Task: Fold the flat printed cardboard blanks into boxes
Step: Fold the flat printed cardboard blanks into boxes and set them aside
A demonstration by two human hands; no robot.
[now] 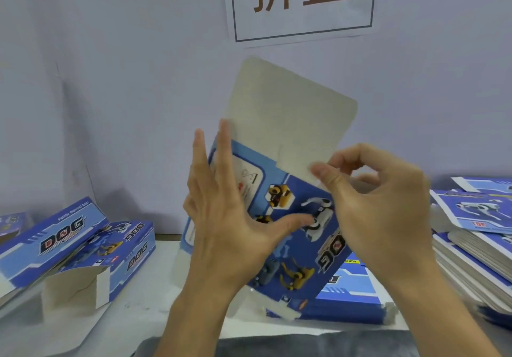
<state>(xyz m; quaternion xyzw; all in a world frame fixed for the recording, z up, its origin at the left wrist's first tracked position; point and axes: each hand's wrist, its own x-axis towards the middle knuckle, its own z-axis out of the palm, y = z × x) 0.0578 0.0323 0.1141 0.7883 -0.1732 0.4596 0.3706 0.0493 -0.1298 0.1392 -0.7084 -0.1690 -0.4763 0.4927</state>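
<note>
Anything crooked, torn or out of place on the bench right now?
No damage shows. The finished boxes at left lie tumbled against each other, one with its end flap open. The stack of flat blanks at right is fanned unevenly rather than squared.

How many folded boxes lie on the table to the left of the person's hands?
2: one folded box at the far left, another beside it with an open end flap. More may be hidden past the left edge.

The held box [293,218] is blue, printed with yellow and white robot dogs, its flap [288,118] plain grey-white; the wall sign [302,2] bears brown characters.
</note>
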